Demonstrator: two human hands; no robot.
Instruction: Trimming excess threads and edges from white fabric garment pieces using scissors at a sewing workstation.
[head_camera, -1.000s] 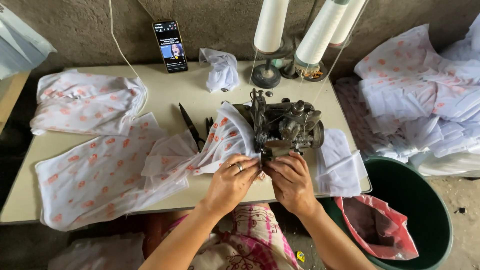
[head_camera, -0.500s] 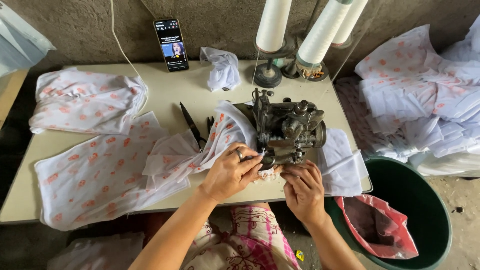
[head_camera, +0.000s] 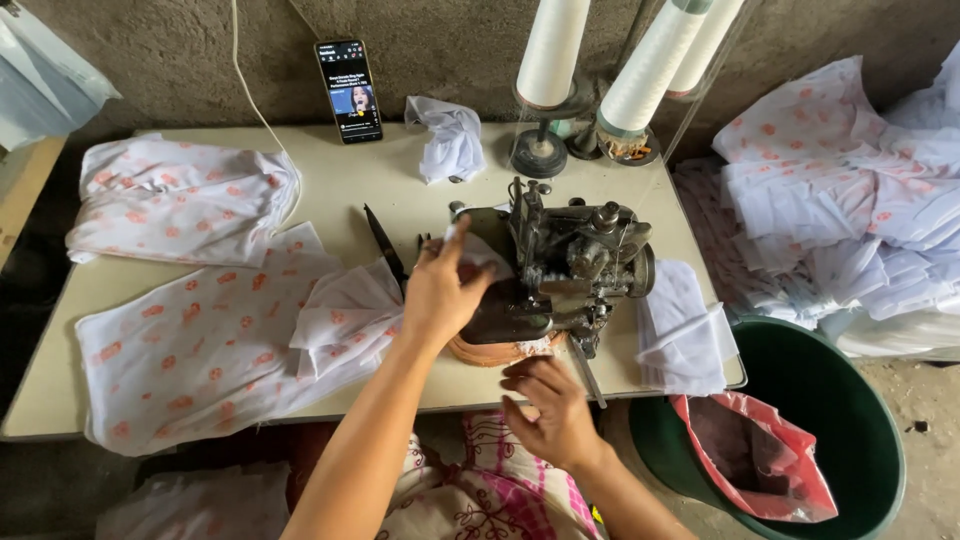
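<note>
A: Table (head_camera: 330, 190), pale, fills the centre of the frame. White cloth with orange print lies over its left half, one folded bundle (head_camera: 175, 200) at upper left, one spread piece (head_camera: 200, 340) at lower left. More printed cloth stacked at far right (head_camera: 850, 210).

B: And lower right?

A: Green tub (head_camera: 870, 420) off the table's edge, pink bag (head_camera: 760, 450) inside it. Then the sewing machine (head_camera: 560, 270), dark metal, centre frame. Three white thread cones (head_camera: 640, 70) stand behind it at top centre.

B: Hands?

A: Left hand (head_camera: 455, 290) lies flat over the machine's left side, fingers spread wide, pressing a fold of the white cloth (head_camera: 480, 255) against it. Right hand (head_camera: 550, 405) sits lower centre, at the table's front edge, fingers loosely curled, holding nothing that I can see.

B: Changed from a second ago?

A: Yes. Both hands were together at the machine's front, pinching the cloth near the needle. Half a second ago the right began dropping away. Now it is clear of the machine, and the left has slid up and over the cloth.

B: Reading?

A: My guess: that seam run is over and the piece is being turned or drawn off.

B: Small things?

A: Phone (head_camera: 349, 90) propped against the wall at upper centre-left, screen lit, cable trailing up. Crumpled white scrap (head_camera: 450, 140) beside it. Dark scissors (head_camera: 385, 245) just left of the left hand.
</note>
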